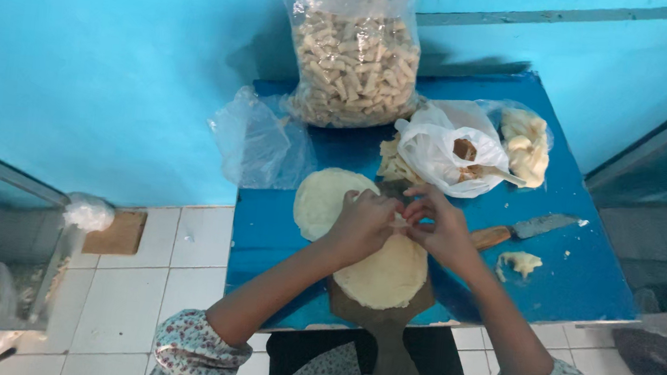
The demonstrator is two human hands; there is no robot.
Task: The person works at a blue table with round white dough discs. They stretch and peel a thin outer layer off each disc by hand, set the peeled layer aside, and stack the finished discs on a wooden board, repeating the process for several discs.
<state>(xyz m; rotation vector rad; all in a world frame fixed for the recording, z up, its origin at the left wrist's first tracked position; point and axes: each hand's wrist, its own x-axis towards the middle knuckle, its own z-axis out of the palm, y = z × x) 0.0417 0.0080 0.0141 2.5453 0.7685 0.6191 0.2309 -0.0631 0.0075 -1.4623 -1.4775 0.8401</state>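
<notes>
Left hand (363, 223) and right hand (442, 226) pinch-fold dough round (382, 278) on wooden board (395, 356); second round (323, 199) untouched, big bag of finished pieces (356, 55).

The left hand (362, 224) and right hand (441, 226) meet over the far edge of the pale round flat dough sheet (383, 278), so whatever the fingertips pinch is hidden; the dark wooden paddle-shaped board (396, 365) lies mostly covered by that dough, its handle cut by the bottom edge; the wooden-handled knife (521, 228) has its handle partly behind the right hand; the brown contents of the white plastic bag (443, 151) are too small to tell; the clear bag of pale short sticks (355, 51) is cropped at the top.
</notes>
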